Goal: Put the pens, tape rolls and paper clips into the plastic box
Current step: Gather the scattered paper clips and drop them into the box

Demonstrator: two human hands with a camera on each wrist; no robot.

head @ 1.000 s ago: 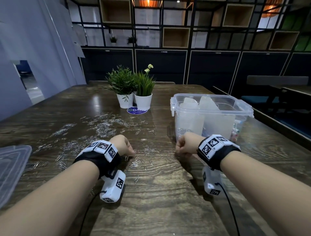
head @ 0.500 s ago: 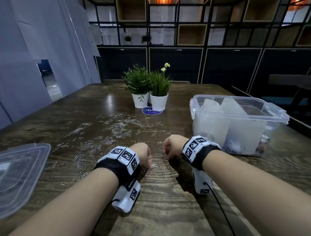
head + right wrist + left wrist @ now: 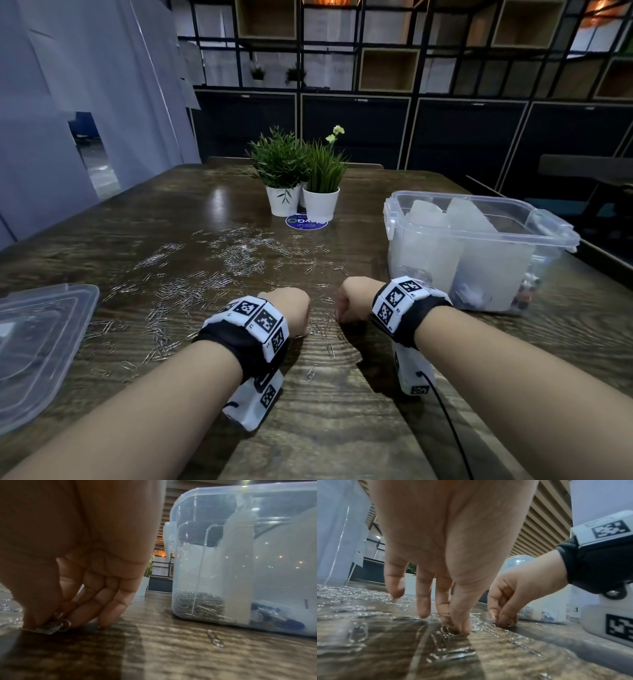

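Your left hand (image 3: 291, 313) pinches thumb to finger on paper clips (image 3: 239, 260) against the wooden table (image 3: 342, 428); your right hand (image 3: 72, 588) pinches a small clutch of clips too. Most clips lie scattered left of the hands, a heap already sits in the plastic box (image 3: 479, 260) to your right. Thin, slick wire on grained wood slips easily: lift too quickly and clips may drop from the pinch, or snag each other and trail out. The box is translucent, round-cornered, with inner dividers; aim for the clip compartment.
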